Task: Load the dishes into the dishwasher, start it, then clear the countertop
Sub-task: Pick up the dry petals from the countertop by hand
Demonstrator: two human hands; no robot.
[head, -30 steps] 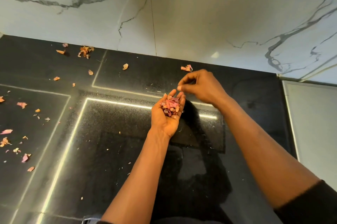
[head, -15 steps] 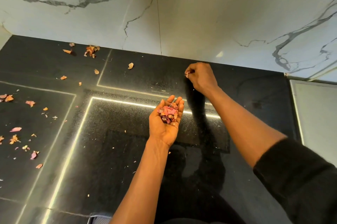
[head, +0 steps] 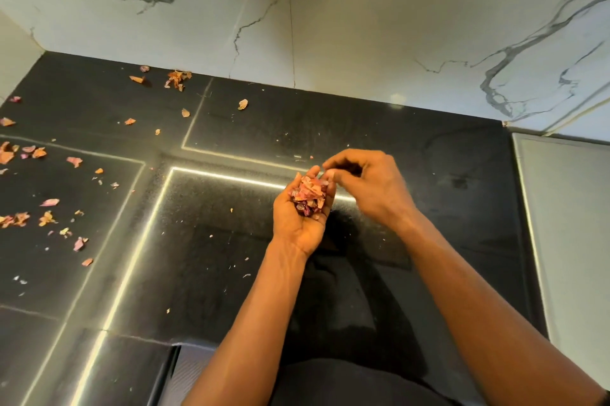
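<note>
Left hand (head: 302,220): palm up, fingers nearly straight, lightly cupped, carrying a heap of scraps (head: 308,196).
Right hand (head: 366,184): back up, fingers curled toward thumb, tips just over the left fingertips; any pinch blurred.
Left forearm (head: 264,313): bare, reaching forward.
Right forearm (head: 478,290): bare, angled in from the right.

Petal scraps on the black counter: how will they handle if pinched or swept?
Probably very light: a pile sits loosely in the cupped left hand. Likely brittle, given fine flecks around petal scraps on the countertop. Flat pieces may resist pinching.
</note>
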